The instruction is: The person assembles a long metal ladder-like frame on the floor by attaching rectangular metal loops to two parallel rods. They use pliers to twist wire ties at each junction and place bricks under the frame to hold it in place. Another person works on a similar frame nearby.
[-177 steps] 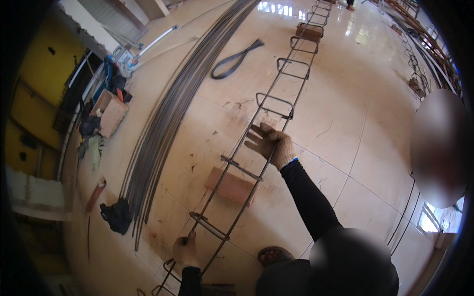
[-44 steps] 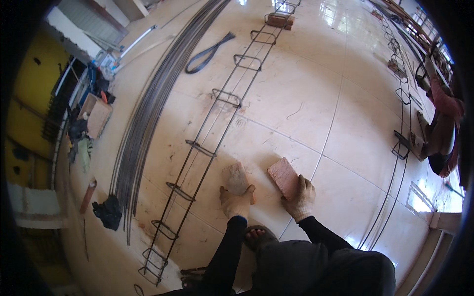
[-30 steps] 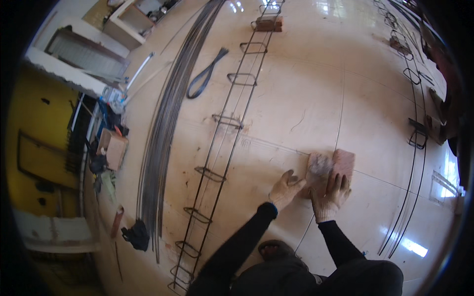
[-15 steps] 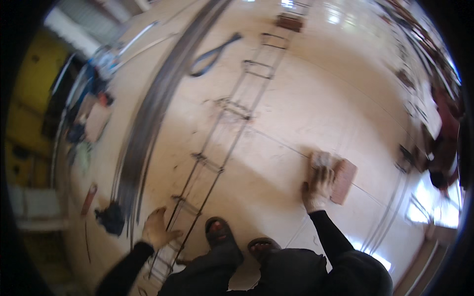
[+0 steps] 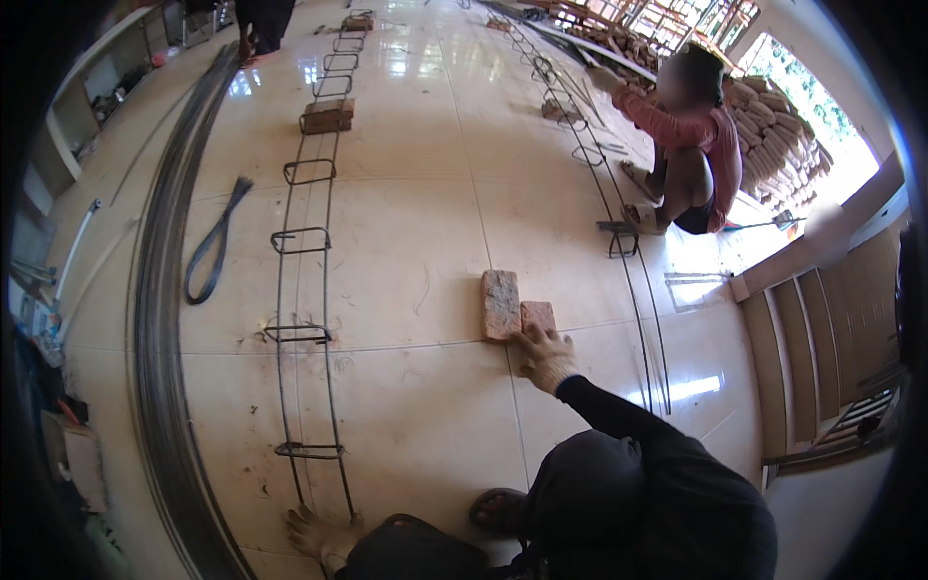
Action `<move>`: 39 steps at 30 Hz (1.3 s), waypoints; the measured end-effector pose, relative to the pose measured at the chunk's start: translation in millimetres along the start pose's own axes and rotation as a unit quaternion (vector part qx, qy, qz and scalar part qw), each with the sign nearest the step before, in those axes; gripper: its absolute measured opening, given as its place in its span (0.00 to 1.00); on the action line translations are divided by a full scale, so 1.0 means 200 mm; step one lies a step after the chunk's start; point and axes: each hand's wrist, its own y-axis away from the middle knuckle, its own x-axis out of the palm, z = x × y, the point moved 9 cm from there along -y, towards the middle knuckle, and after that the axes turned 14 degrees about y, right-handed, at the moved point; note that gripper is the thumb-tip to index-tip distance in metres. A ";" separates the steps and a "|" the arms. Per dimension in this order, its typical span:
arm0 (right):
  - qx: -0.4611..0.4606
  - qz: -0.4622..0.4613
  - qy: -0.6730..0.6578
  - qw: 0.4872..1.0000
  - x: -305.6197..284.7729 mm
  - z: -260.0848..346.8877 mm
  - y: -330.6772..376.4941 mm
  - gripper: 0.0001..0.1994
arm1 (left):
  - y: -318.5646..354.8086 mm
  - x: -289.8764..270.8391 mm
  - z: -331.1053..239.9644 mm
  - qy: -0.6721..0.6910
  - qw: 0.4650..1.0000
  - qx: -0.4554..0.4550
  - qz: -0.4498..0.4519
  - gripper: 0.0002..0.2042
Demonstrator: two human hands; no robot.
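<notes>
At the bottom left my left hand rests over the near part of a long steel rebar cage, fingers spread and its lower part cut off by my knee. The cage is two long rods joined by several bent stirrups. My right hand, open with fingers apart, touches the near end of a reddish brick. Right beside that brick lies a greyish, mortar-marked brick. Both lie on the tiled floor.
A bundle of long dark rods runs along the left, with a looped strip of thin wires beside it. Bricks prop the cage farther off. At right a person squats by a second cage; another person stands far left.
My view has tilted up and turned, bringing the far floor and both people into sight. My right hand has shifted from the greyish brick to the near end of the reddish one.
</notes>
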 end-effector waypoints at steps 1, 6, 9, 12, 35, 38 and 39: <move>0.027 0.032 -0.007 0.999 0.05 -0.04 0.02 0.39 | 0.00 -0.01 0.00 0.004 1.000 0.003 0.013 0.66; 0.084 0.153 0.066 0.982 0.21 -0.20 -0.17 0.22 | 0.10 -0.12 -0.15 0.035 0.995 0.054 0.071 0.63; 0.022 0.113 0.036 0.993 -0.20 -0.04 -0.44 0.20 | 0.15 -0.25 -0.19 0.079 0.991 0.074 0.078 0.61; -0.125 -0.031 0.093 0.987 -0.68 0.21 -0.63 0.17 | 0.11 -0.30 -0.21 0.108 0.990 0.096 -0.005 0.57; 0.019 -0.135 -0.386 0.912 -0.90 0.60 -3.76 0.53 | -0.59 -1.27 -3.04 0.358 0.883 0.295 -0.073 0.44; -0.035 -0.144 -0.410 0.900 -1.01 0.68 -4.02 0.56 | -0.90 -1.05 -3.13 0.400 0.896 0.192 -0.027 0.36; -0.057 -0.144 -0.414 0.897 -1.01 0.71 -4.07 0.58 | -0.97 -0.99 -3.14 0.447 0.877 0.175 0.028 0.34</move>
